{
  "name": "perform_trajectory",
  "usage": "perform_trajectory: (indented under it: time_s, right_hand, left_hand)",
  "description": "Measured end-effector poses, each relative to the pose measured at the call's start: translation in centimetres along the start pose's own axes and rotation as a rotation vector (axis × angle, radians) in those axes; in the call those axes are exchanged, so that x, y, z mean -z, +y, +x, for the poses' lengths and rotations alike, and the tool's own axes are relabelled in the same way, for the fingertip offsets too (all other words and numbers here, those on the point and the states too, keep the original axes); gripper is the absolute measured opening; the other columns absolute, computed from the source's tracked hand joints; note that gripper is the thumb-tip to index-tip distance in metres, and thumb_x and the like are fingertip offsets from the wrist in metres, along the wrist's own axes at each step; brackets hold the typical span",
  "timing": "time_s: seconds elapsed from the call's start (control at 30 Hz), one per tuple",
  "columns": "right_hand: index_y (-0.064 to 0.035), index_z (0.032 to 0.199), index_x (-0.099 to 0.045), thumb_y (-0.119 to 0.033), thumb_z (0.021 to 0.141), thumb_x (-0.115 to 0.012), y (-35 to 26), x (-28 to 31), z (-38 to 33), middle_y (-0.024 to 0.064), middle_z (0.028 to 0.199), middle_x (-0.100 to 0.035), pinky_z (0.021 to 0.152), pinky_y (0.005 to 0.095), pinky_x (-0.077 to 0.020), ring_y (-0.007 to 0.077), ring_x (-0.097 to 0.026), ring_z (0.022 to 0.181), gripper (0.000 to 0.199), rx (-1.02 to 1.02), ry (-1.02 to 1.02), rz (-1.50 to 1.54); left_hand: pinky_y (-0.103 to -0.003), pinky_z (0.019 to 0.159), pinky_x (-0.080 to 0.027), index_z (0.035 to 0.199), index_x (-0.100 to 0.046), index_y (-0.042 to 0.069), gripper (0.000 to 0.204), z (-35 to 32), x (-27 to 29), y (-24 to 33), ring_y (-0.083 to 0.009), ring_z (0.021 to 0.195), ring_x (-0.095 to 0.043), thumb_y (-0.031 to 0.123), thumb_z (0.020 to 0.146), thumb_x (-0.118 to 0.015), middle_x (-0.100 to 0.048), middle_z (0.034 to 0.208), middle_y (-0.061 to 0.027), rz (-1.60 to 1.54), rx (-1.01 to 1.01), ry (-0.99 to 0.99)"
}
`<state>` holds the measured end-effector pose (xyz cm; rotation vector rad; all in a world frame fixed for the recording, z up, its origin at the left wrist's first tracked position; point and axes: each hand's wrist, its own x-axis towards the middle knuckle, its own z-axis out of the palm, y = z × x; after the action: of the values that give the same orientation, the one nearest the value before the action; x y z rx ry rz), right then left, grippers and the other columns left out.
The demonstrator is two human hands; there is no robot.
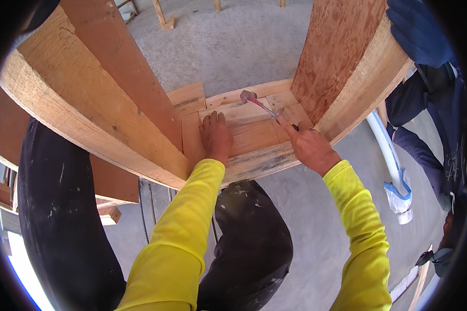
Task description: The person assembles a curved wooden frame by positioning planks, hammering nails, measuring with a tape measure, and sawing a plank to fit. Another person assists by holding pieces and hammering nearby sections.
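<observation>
My right hand (311, 147) is closed around the handle of a hammer (262, 104). Its reddish head points away to the left, over the far side of a wooden frame's bottom. Flat on the pale boards (254, 137) between two upright sides rests my left hand (216, 137), fingers stretched forward and nothing in them. The left upright side (109, 103) is a brown panel edged with a thick timber, and the right upright side (342, 57) is built alike. Whether the hammer head touches the board under it I cannot tell.
At the right, a person in dark clothes (425, 98) stands close, a dark blue glove (417, 31) on the right timber's top. A white pipe (386, 150) with a wrapped end stands beside them. My dark-trousered legs (249, 238) are below; thin rods (145, 207) lie between them.
</observation>
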<state>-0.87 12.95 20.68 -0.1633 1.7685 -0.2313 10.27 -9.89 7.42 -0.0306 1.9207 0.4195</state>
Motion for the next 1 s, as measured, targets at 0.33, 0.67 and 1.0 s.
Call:
perform_trajectory:
  time_s: [0.33, 0.67, 1.0]
  right_hand:
    - [-0.0202, 0.161, -0.029, -0.007, 0.097, -0.056, -0.7, 1.4, 1.5, 0.0238, 0.1, -0.061, 0.072, 0.0483, -0.0559, 0.0422, -0.064, 0.08, 0.071, 0.073, -0.018, 0.099]
    - [-0.0191, 0.16, -0.029, -0.003, 0.097, -0.053, -0.4, 1.4, 1.9, 0.0248, 0.105, -0.062, 0.075, 0.0487, -0.056, 0.0421, -0.066, 0.085, 0.069, 0.279, 0.369, 0.382]
    - [-0.0172, 0.159, -0.031, -0.009, 0.1, -0.053, -0.7, 1.5, 2.7, 0.0228, 0.098, -0.063, 0.076, 0.0484, -0.0559, 0.0416, -0.066, 0.084, 0.064, 0.207, 0.335, 0.364]
  left_hand:
    - [-0.065, 0.117, -0.026, 0.146, -0.05, 0.01, 0.054, -1.8, 0.5, -2.0, -0.0287, 0.148, -0.034, 0.017, 0.093, -0.057, -0.039, 0.161, -0.008, 0.074, 0.058, -0.261]
    - [-0.068, 0.117, -0.024, 0.153, -0.041, 0.013, 0.079, -0.7, 0.4, -1.6, -0.026, 0.153, -0.027, 0.022, 0.081, -0.074, -0.03, 0.166, -0.0063, 0.093, 0.125, -0.408]
    - [-0.071, 0.117, -0.021, 0.156, -0.036, 0.014, 0.086, -0.5, 1.4, -1.2, -0.0268, 0.154, -0.023, 0.025, 0.08, -0.073, -0.025, 0.168, -0.0066, 0.124, 0.109, -0.488]
